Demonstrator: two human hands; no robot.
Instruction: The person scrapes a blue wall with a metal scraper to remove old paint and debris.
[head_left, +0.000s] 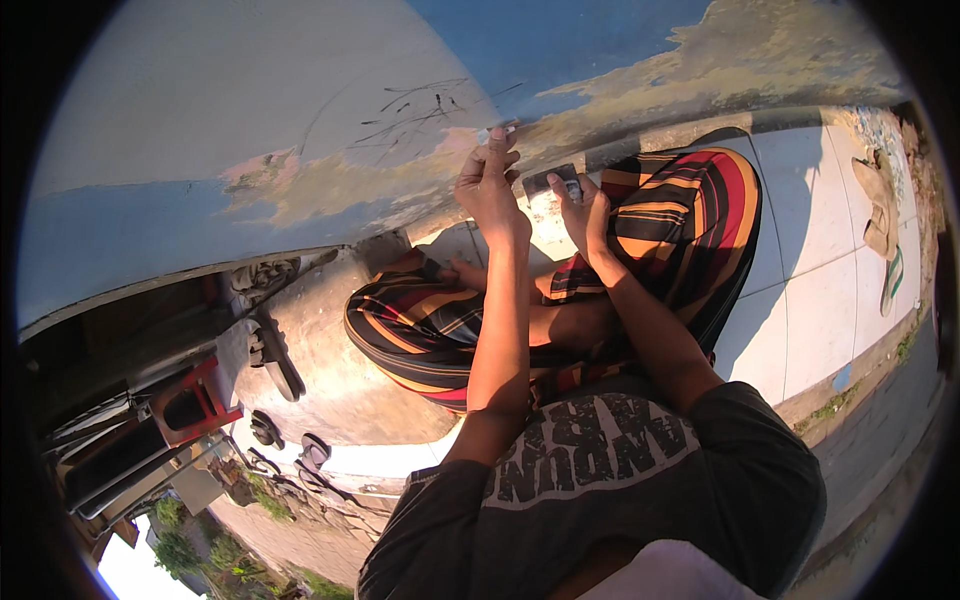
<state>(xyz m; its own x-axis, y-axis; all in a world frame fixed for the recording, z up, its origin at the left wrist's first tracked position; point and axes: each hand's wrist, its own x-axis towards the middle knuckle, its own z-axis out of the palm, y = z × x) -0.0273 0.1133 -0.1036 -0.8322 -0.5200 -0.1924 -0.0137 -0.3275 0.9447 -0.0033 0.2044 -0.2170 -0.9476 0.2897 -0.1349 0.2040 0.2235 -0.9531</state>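
Observation:
My left hand is raised in front of the painted wall, its thumb and fingers pinched together at the top. A tiny pale thing shows at the fingertips, too small to name. Lower and to the right, my right hand is closed around a small dark flat piece, with a greyish round part beside the thumb. Dark scratchy streaks mark the wall just left of my left fingertips. Striped black, red and orange cloth covers my folded legs below both hands.
White floor tiles extend to the right, where a tan cloth-like item and a green-edged sandal lie. Several sandals are at the left, near a red-framed object. The wall rises close ahead.

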